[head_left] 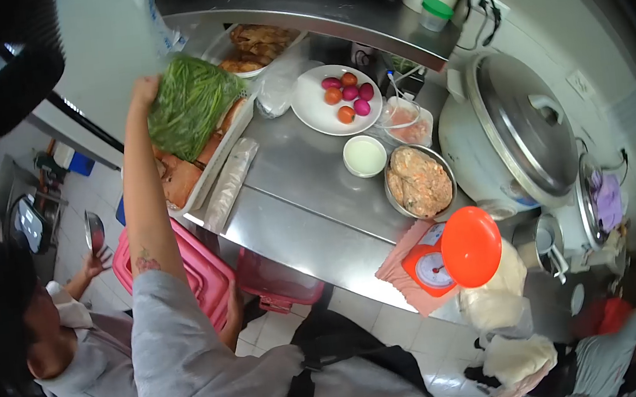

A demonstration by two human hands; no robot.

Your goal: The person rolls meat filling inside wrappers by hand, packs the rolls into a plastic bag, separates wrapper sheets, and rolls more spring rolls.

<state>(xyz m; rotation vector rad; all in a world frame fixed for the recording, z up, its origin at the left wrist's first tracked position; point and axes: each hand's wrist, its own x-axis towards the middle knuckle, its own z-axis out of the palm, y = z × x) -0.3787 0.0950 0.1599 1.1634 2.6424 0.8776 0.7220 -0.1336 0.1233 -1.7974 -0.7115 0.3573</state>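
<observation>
My left hand point(144, 90) is stretched far forward and closed on the edge of a clear bag of green vegetables point(194, 107). The bag rests over a white tray point(233, 141) holding orange-brown pieces of meat point(180, 180). Beside the tray lies a long plastic-wrapped roll point(231, 184). Down at the lower right, my right hand point(535, 383) is low by the counter's end, its fingers curled round a pale, soft piece point(514, 356) that could be dough or cloth. Much of that hand is hidden or blurred.
The steel counter point(295, 201) carries a plate point(309, 110) of eggs, a bowl of minced filling point(418, 180), a cup point(364, 155) and an orange scale point(430, 268). A large pot point(505, 132) stands right. A co-worker point(87, 362) holds a pink lid point(186, 270) at left.
</observation>
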